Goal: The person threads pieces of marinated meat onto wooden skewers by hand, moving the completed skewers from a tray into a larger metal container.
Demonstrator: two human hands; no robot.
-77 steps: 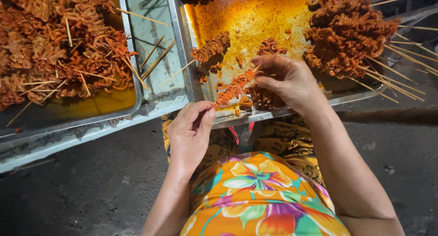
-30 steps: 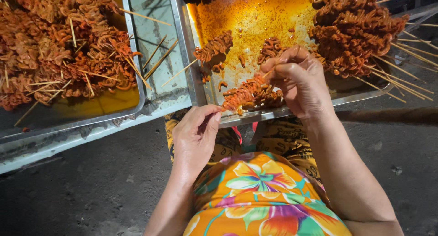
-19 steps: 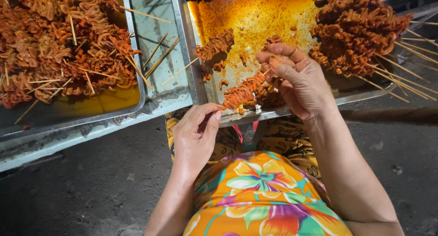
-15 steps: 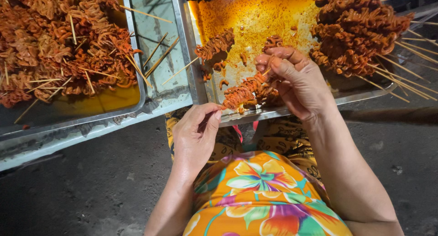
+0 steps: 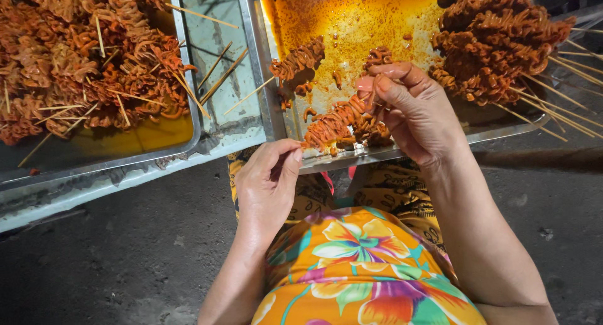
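Head view, frame centre: your left hand [image 5: 269, 181] pinches the lower end of an orange-red marinated meat skewer [image 5: 334, 122], while your right hand [image 5: 411, 108] grips its top over a greasy metal tray [image 5: 502, 129].

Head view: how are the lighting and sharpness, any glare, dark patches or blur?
Head view: strong warm light from above puts glare on the oily right tray; the ground below is dim; left hand, right hand and the skewer between them are sharp, with no motion blur; the left tray is evenly lit.
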